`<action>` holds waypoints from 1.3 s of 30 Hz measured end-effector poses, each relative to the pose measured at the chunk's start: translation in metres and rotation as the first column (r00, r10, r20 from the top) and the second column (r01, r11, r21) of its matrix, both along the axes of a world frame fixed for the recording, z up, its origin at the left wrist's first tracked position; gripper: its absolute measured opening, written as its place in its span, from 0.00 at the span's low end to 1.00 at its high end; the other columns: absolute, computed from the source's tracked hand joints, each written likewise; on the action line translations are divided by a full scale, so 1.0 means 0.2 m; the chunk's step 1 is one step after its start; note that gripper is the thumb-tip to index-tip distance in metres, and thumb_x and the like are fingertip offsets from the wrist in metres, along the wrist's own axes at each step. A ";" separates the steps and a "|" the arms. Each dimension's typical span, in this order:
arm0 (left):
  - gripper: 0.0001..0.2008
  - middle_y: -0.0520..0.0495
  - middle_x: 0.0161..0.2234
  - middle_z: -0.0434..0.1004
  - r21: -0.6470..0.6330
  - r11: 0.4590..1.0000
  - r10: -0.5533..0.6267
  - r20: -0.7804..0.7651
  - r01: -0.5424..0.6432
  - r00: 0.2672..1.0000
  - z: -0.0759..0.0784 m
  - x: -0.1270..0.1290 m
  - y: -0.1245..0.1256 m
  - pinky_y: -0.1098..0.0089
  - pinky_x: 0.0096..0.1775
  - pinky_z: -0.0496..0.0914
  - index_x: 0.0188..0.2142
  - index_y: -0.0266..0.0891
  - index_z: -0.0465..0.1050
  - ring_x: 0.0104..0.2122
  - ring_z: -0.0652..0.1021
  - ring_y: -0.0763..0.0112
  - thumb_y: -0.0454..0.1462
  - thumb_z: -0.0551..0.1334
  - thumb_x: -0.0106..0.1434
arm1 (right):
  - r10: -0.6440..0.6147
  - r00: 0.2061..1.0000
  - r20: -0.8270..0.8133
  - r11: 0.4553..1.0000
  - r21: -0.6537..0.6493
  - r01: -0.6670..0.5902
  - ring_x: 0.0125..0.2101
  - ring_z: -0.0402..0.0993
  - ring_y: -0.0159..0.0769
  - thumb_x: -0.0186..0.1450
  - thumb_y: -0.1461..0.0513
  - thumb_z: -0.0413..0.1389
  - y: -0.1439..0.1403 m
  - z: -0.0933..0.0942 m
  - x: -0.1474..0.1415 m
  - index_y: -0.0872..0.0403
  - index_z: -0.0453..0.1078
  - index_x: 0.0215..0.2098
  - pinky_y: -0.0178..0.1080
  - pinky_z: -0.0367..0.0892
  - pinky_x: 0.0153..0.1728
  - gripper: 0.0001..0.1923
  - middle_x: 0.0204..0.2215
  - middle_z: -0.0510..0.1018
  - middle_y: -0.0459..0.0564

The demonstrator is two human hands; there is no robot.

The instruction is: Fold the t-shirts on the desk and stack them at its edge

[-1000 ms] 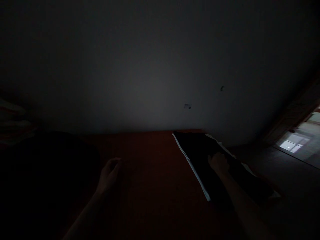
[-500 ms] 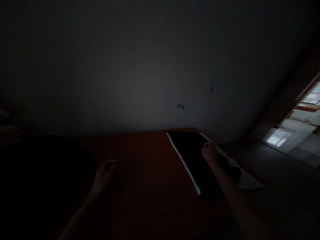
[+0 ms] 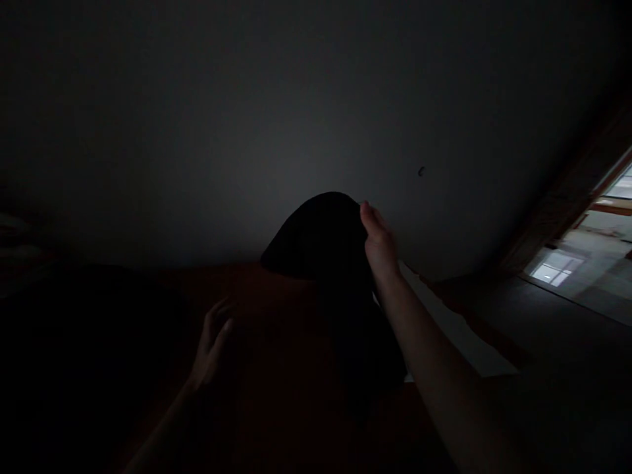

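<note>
A person's right hand (image 3: pixel 378 240) is lifting a black cloth (image 3: pixel 330 263) above a dim red bed (image 3: pixel 276 368).
The right fingers are closing on the cloth's raised top edge, above the bed's far right corner; the cloth is hanging down onto a white sheet (image 3: pixel 464 336) along the right edge; the left hand (image 3: pixel 212 345) is resting open, fingers spread, on the red surface.

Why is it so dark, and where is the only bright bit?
Head view: the room is barely lit, so the black cloth held up by the right hand is just a dark shape against the grey wall; the left hand on the red surface looks dim; only the doorway at the right edge glows with daylight.
</note>
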State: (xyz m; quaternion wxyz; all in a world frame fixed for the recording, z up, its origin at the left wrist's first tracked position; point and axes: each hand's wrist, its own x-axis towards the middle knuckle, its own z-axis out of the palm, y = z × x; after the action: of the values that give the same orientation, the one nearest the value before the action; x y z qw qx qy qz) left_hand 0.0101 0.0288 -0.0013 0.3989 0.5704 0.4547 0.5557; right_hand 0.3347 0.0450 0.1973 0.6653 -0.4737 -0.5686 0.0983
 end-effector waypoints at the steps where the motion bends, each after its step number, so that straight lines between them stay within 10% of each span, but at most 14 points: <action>1: 0.39 0.36 0.65 0.65 0.004 0.998 -0.055 0.053 0.055 0.997 -0.01 0.00 0.00 0.47 0.62 0.66 0.67 0.44 0.55 0.63 0.69 0.47 0.60 0.58 0.64 | -0.051 0.998 0.043 0.997 -0.062 0.054 0.49 0.72 0.40 0.69 0.39 0.45 0.00 -0.06 0.00 0.53 0.70 0.47 0.43 0.65 0.52 0.30 0.42 0.76 0.49; 4: 0.46 0.32 0.68 0.59 0.081 0.977 -0.203 0.094 0.196 0.975 -0.05 -0.01 0.00 0.44 0.61 0.65 0.72 0.44 0.44 0.64 0.68 0.44 0.61 0.57 0.63 | -0.066 0.965 0.253 0.923 -0.351 0.155 0.47 0.73 0.39 0.71 0.43 0.46 -0.02 -0.37 -0.04 0.51 0.69 0.41 0.42 0.65 0.52 0.22 0.43 0.77 0.51; 10: 0.52 0.33 0.72 0.52 0.106 0.935 -0.250 -0.477 0.338 0.842 -0.06 0.01 -0.05 0.40 0.67 0.53 0.72 0.45 0.50 0.70 0.55 0.41 0.56 0.71 0.54 | 0.081 0.946 0.314 0.819 -0.563 0.116 0.38 0.76 0.49 0.50 0.57 0.69 -0.16 -0.87 -0.19 0.47 0.59 0.22 0.46 0.68 0.42 0.21 0.24 0.74 0.47; 18: 0.72 0.29 0.73 0.45 0.203 0.907 -0.233 -0.485 0.368 0.843 -0.16 0.00 -0.02 0.40 0.66 0.56 0.74 0.41 0.29 0.70 0.54 0.40 0.56 0.76 0.45 | 0.371 0.918 0.143 0.781 -0.583 -0.225 0.42 0.80 0.45 0.64 0.59 0.56 -0.14 -0.81 -0.56 0.46 0.73 0.40 0.44 0.72 0.44 0.06 0.37 0.83 0.46; 23: 0.52 0.31 0.68 0.60 0.212 0.945 -0.139 -0.426 0.249 0.894 -0.22 -0.07 0.01 0.43 0.66 0.58 0.72 0.38 0.46 0.68 0.62 0.42 0.46 0.68 0.54 | 0.532 0.847 -0.002 0.713 -0.539 -0.449 0.39 0.80 0.46 0.66 0.44 0.55 -0.20 -0.71 -0.57 0.48 0.77 0.38 0.41 0.73 0.40 0.19 0.34 0.84 0.45; 28: 0.44 0.36 0.67 0.63 0.154 0.973 -0.084 -0.455 0.172 0.886 -0.18 -0.06 0.00 0.46 0.66 0.60 0.70 0.41 0.52 0.67 0.65 0.48 0.35 0.63 0.54 | 0.005 0.999 0.032 0.874 -0.486 0.012 0.45 0.78 0.51 0.64 0.38 0.51 -0.10 -0.96 -0.23 0.50 0.73 0.45 0.49 0.70 0.49 0.28 0.42 0.83 0.57; 33: 0.47 0.31 0.67 0.61 0.172 0.981 0.003 -0.452 0.084 0.892 -0.15 -0.03 -0.03 0.46 0.63 0.64 0.71 0.39 0.44 0.65 0.68 0.47 0.32 0.63 0.54 | -0.032 0.993 0.111 0.868 -0.490 0.083 0.48 0.77 0.51 0.60 0.37 0.53 -0.02 -1.24 -0.06 0.51 0.71 0.46 0.51 0.68 0.53 0.31 0.46 0.80 0.59; 39: 0.41 0.33 0.62 0.64 0.410 0.894 0.318 -0.291 -0.183 0.902 0.10 -0.16 -0.04 0.50 0.61 0.67 0.68 0.40 0.46 0.60 0.71 0.52 0.33 0.59 0.57 | 0.002 0.969 0.248 0.857 -0.500 0.126 0.45 0.78 0.52 0.59 0.40 0.52 0.01 -1.26 -0.03 0.51 0.71 0.44 0.53 0.69 0.51 0.27 0.44 0.80 0.60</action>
State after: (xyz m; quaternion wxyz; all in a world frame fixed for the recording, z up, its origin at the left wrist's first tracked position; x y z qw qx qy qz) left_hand -0.0221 0.0210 0.0197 0.1195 0.6608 0.4752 0.5686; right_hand 0.3290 0.0461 -0.0547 0.4448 -0.6600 -0.5823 0.1662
